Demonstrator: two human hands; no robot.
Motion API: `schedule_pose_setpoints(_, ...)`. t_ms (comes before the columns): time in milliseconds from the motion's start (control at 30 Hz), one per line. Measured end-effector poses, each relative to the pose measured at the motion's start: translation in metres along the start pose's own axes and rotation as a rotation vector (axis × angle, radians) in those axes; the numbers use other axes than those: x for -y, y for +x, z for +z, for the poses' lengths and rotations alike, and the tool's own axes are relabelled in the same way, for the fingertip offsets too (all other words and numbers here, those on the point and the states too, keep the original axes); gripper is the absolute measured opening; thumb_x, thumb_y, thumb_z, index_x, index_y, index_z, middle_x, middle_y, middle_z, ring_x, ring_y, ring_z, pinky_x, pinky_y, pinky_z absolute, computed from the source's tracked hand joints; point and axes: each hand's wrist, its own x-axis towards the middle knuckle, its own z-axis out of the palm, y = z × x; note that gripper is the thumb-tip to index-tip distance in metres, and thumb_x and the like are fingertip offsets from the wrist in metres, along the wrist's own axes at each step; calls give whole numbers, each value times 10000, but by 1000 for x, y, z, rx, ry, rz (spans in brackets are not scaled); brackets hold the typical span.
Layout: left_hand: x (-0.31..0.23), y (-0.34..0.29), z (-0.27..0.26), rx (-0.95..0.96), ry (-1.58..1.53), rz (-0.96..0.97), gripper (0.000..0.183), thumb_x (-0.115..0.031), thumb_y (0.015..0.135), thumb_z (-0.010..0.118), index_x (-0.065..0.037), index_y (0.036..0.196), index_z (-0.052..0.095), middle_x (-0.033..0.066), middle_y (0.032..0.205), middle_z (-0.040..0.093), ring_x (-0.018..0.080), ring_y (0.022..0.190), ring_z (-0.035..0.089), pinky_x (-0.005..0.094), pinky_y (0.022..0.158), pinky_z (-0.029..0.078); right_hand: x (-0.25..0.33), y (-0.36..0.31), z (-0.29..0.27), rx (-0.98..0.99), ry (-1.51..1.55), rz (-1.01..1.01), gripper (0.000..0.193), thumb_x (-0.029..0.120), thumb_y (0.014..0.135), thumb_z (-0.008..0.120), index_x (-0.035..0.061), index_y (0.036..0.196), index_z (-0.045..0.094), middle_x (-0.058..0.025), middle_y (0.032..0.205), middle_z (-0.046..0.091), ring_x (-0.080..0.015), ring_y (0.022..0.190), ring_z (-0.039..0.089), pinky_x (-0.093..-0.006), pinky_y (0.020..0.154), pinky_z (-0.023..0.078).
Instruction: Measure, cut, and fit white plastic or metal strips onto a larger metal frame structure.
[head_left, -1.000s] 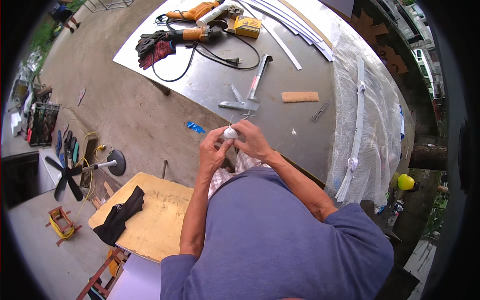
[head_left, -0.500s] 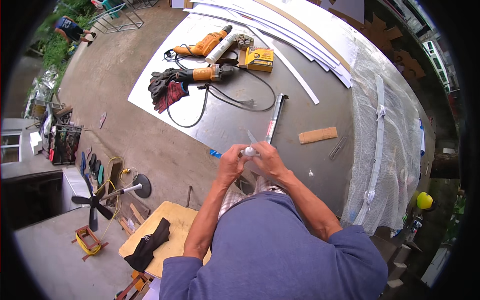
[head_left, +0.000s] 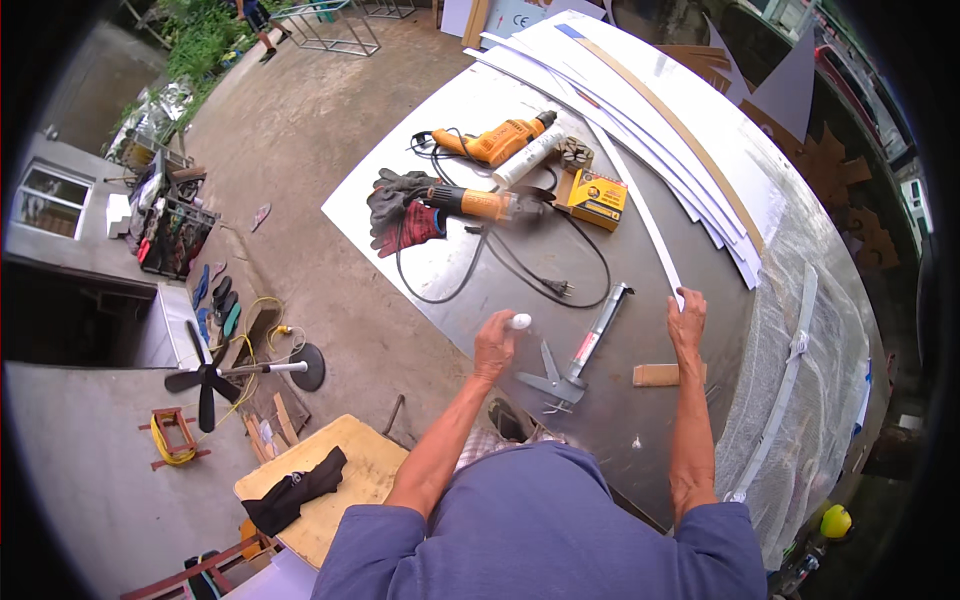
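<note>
A concrete floor (head_left: 310, 130) surrounds a metal-topped table (head_left: 610, 425). Well to the left stands a black-bladed fan (head_left: 205, 383); next comes a yellowish board (head_left: 370, 465), with a black cloth (head_left: 295, 490) lying along its left edge. By the table's left corner, dark and red gloves (head_left: 405, 212) touch an orange grinder (head_left: 485, 203). Farther back lies an orange drill (head_left: 503, 142). At the near edge, the left hand (head_left: 492, 348) is raised, its fingers closed on a small white rounded piece (head_left: 519, 321). A yellow box (head_left: 597, 197) sits toward the far edge, while a silver caulking gun (head_left: 598, 335) lies close to the near one. The right hand (head_left: 686, 322) has its fingertips together on the near end of a white strip (head_left: 645, 220). Just below it is a cardboard piece (head_left: 665, 375). White panels (head_left: 680, 180) overlap along the far edge, and translucent wrapping (head_left: 775, 350) covers the table's right end.
</note>
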Motion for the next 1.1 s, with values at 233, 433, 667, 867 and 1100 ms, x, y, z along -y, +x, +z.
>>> schedule_pose_setpoints(233,-10,-4,13,55,-1,-68,312,-32,779,712,-60,1064,590,113,878,622,238,702,630,342,644,496,-50,12,30,89,-162,42,450,188,803,713,40,1197,557,-162,1131,547,-352,1063,519,-455,903,441)
schedule_pose_setpoints(433,-12,5,7,41,-65,-125,345,-23,793,718,-39,1112,589,72,894,648,167,727,632,301,671,513,-47,28,44,76,-164,-24,327,129,806,660,36,1110,584,-173,1031,547,-366,1016,541,-451,873,451)
schedule_pose_setpoints(667,-7,3,2,146,-102,-200,426,58,830,603,-40,1243,562,88,980,656,158,814,649,282,706,523,-70,18,10,155,36,303,321,170,770,634,-6,1038,624,-191,959,622,-330,870,618,-417,763,497)
schedule_pose_setpoints(867,7,-26,-29,-43,-248,-370,438,82,853,524,10,1285,520,107,1122,632,177,886,651,304,742,534,-46,-12,-67,440,603,599,378,301,834,708,-10,1041,655,31,661,493,-52,542,428,-233,460,336)
schedule_pose_setpoints(1100,-24,-9,-65,-204,-175,-436,312,-66,911,587,1,1215,598,58,1015,667,115,848,609,244,704,512,-58,-74,-169,577,1018,721,386,316,933,621,-36,1091,625,33,629,449,-8,388,320,-173,330,205)
